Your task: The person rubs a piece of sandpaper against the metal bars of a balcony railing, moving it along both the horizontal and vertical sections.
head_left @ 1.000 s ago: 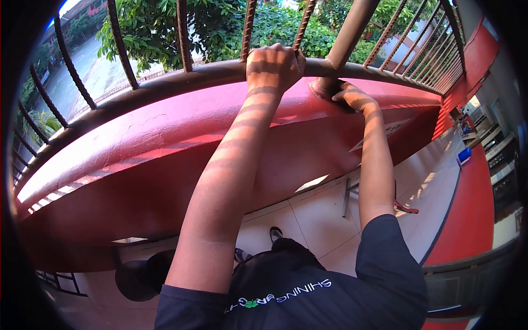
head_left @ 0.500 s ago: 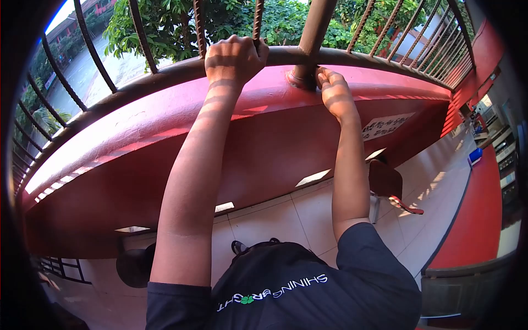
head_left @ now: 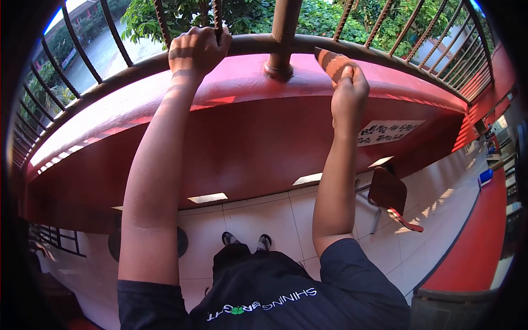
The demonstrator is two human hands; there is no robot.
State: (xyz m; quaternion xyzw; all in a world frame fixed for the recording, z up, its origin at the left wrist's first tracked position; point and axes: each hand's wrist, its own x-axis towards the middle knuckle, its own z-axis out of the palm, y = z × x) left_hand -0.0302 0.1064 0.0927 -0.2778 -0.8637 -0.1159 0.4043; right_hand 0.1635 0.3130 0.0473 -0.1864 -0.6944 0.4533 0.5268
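My left hand [head_left: 195, 52] is closed around the brown metal railing [head_left: 250, 45], right beside one of its twisted upright bars [head_left: 218, 16]. Held up at the right, my right hand [head_left: 350, 93] pinches a piece of sandpaper [head_left: 331, 64] between thumb and fingers. The sandpaper is orange-brown with a dark edge at its tip, and bar shadows stripe it. It overlaps the railing's lower edge in this view. Between the two hands, a thick round post [head_left: 283, 27] runs down through the rail into the red ledge [head_left: 231, 88].
Below the ledge is a red wall with a white lettered sign [head_left: 390, 132]. A dark red chair [head_left: 388, 190] stands on the tiled floor [head_left: 264, 212] at the right. A round dark stool [head_left: 181, 242] is partly hidden by my left arm. Leafy trees [head_left: 319, 25] grow beyond the bars.
My right hand has come away from the post's base, moving right and turning, and the sandpaper now shows. My left hand keeps its grip while the whole view has shifted.
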